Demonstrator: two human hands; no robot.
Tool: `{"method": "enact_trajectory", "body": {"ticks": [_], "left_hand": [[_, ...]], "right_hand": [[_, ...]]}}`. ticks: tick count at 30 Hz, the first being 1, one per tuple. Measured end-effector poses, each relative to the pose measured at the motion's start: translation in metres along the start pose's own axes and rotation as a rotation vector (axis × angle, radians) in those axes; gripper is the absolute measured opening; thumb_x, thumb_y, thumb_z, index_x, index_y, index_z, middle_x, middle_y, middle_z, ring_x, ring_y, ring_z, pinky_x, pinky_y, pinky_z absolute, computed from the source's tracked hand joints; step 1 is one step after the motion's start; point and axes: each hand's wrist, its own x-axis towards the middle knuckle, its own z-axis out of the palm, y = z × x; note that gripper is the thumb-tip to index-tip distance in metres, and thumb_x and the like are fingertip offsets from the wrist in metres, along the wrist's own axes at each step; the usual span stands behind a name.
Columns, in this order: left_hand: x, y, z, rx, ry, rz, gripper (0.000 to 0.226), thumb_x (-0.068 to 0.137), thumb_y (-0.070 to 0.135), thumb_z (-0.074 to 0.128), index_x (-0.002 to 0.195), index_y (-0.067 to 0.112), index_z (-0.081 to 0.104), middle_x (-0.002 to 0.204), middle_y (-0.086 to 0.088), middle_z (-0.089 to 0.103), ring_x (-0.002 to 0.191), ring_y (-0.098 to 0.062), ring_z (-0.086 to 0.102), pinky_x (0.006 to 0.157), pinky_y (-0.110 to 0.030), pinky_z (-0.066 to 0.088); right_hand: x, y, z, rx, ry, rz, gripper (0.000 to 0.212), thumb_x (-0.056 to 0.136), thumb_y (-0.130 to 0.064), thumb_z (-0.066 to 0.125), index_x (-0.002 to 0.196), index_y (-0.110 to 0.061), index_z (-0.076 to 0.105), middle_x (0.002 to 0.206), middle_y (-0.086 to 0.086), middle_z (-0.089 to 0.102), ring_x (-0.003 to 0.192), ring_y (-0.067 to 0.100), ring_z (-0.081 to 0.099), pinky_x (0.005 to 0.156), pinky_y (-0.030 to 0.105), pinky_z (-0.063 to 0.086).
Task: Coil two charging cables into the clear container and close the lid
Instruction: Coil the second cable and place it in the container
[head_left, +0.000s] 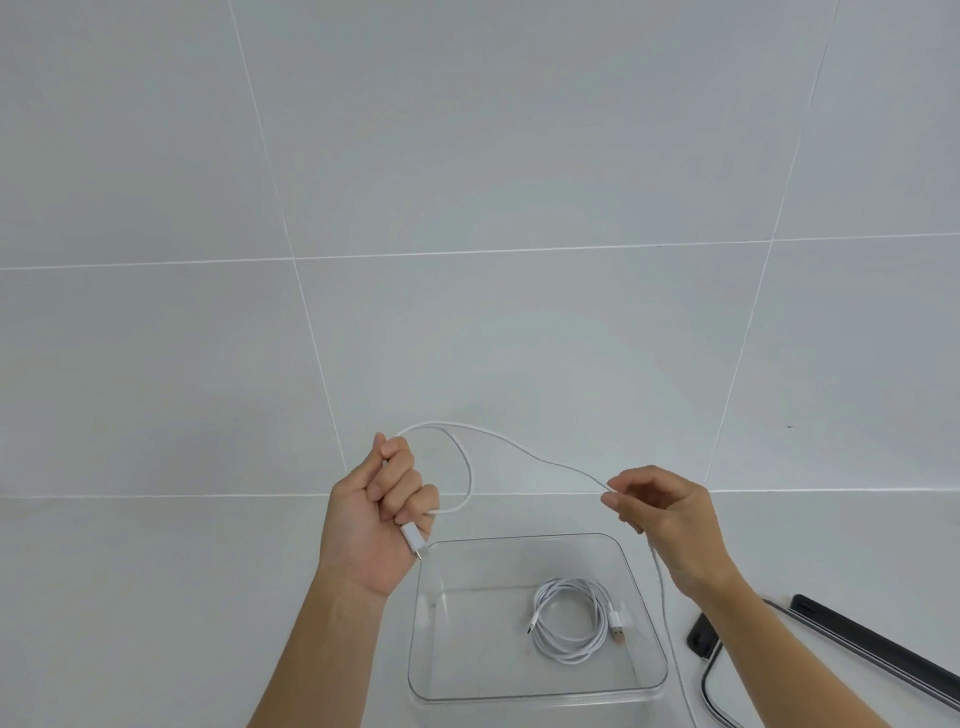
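Cable (540, 461) spans left fingers (402, 467) to right fingers (623, 506)

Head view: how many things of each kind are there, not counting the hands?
White cables: 2, the coiled cable in the box and the held cable
Clear container: 1
Black-rimmed lid, partly out of view: 1
Total: 4

One white cable (570, 623) lies coiled inside the open clear container (535, 693). The second cable (519, 451) hangs looped in the air above it.
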Motion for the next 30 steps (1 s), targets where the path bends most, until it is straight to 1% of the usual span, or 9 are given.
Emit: {"method": "enact_trajectory", "body": {"ticks": [4,8,10,12,16,21,24,27,30], "left_hand": [[0.003,0.001,-0.003,0.022,0.049,0.034,0.043,0.095,0.026,0.036,0.056,0.017,0.053,0.037,0.007,0.027,0.041,-0.010,0.006,0.029,-0.015,0.022],[0.006,-0.005,-0.008,0.087,0.102,0.045,0.036,0.098,0.027,0.033,0.065,0.016,0.044,0.038,0.009,0.028,0.039,-0.010,0.007,0.030,-0.016,0.023],[0.007,-0.007,-0.013,0.181,0.133,0.051,0.034,0.098,0.028,0.034,0.068,0.016,0.043,0.039,0.009,0.028,0.031,-0.006,0.015,0.031,-0.016,0.023],[0.007,-0.010,-0.015,0.303,0.154,0.061,0.033,0.099,0.028,0.036,0.069,0.014,0.043,0.040,0.008,0.029,0.029,-0.005,0.023,0.032,-0.017,0.024],[0.005,-0.018,-0.013,0.547,0.169,0.073,0.033,0.099,0.028,0.036,0.070,0.012,0.043,0.043,0.004,0.040,0.033,-0.009,0.033,0.036,-0.019,0.034],[-0.001,-0.033,0.000,0.813,0.102,0.060,0.034,0.100,0.023,0.035,0.072,0.006,0.045,0.051,-0.007,0.060,0.042,-0.018,0.056,0.044,-0.026,0.050],[-0.006,-0.041,0.005,0.942,0.032,0.028,0.034,0.100,0.022,0.034,0.073,0.005,0.044,0.045,0.001,0.058,0.040,-0.011,0.055,0.043,-0.020,0.046],[-0.008,-0.045,0.007,1.004,-0.038,-0.022,0.038,0.101,0.025,0.033,0.075,0.003,0.050,0.048,-0.004,0.058,0.042,-0.018,0.056,0.047,-0.025,0.049],[-0.013,-0.046,0.008,1.073,-0.074,-0.051,0.040,0.101,0.027,0.033,0.069,0.007,0.049,0.044,-0.005,0.053,0.033,-0.015,0.039,0.040,-0.022,0.034]], "right_hand": [[-0.001,-0.003,0.003,-0.197,0.007,-0.133,0.018,0.074,0.007,0.070,0.065,-0.008,0.066,0.055,-0.013,0.060,0.047,0.004,0.041,0.049,0.009,0.035],[0.001,0.003,0.009,-0.903,-0.111,-0.636,0.016,0.068,0.000,0.069,0.063,-0.014,0.063,0.061,-0.010,0.057,0.050,0.008,0.048,0.043,0.018,0.038],[0.000,0.003,0.012,-1.181,-0.239,-0.732,0.022,0.059,-0.001,0.072,0.059,-0.018,0.058,0.058,-0.008,0.054,0.042,0.014,0.047,0.034,0.022,0.031],[-0.006,-0.002,0.018,-1.290,-0.346,-0.790,0.027,0.053,-0.004,0.075,0.056,-0.020,0.055,0.054,-0.007,0.051,0.040,0.015,0.046,0.035,0.021,0.022],[-0.019,-0.022,0.037,-1.255,-0.537,-0.851,0.017,0.060,-0.011,0.066,0.057,-0.021,0.053,0.055,-0.008,0.049,0.043,0.013,0.043,0.039,0.020,0.020],[-0.028,-0.044,0.060,-1.063,-0.672,-0.807,0.009,0.078,-0.015,0.055,0.071,-0.019,0.059,0.064,-0.008,0.056,0.053,0.014,0.049,0.039,0.022,0.032],[-0.028,-0.052,0.067,-0.922,-0.643,-0.791,0.014,0.084,-0.020,0.047,0.078,-0.018,0.059,0.068,-0.007,0.059,0.065,0.011,0.045,0.042,0.024,0.038],[-0.026,-0.052,0.069,-0.836,-0.556,-0.730,0.016,0.088,-0.023,0.043,0.080,-0.019,0.057,0.070,-0.006,0.056,0.064,0.007,0.043,0.049,0.030,0.045],[-0.023,-0.050,0.068,-0.754,-0.459,-0.642,0.021,0.089,-0.031,0.045,0.083,-0.021,0.061,0.071,-0.010,0.055,0.061,0.005,0.046,0.054,0.029,0.046]]}}
